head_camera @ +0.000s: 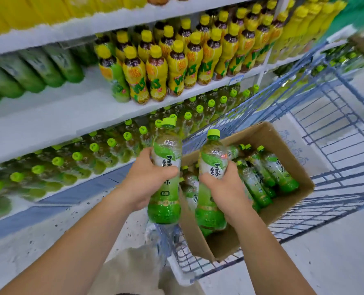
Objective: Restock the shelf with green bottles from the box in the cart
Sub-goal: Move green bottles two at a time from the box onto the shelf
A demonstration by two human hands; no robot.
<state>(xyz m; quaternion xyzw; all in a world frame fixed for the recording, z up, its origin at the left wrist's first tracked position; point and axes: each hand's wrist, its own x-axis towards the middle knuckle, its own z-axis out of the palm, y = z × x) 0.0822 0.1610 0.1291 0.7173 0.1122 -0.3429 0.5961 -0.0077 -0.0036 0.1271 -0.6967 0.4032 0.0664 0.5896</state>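
A green-capped clear plastic bottle (166,150) was gripped in the left hand (147,179) and a second bottle (212,154) in the right hand (223,188), by the brown cardboard box (198,237) in the blue wire cart (336,188); toppled neighbours on the crowded white shelf (117,168) were judged a risk.

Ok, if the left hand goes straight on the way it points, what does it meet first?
Likely the shelved bottles: the left hand aims its bottle up at that row. Depth is unclear.
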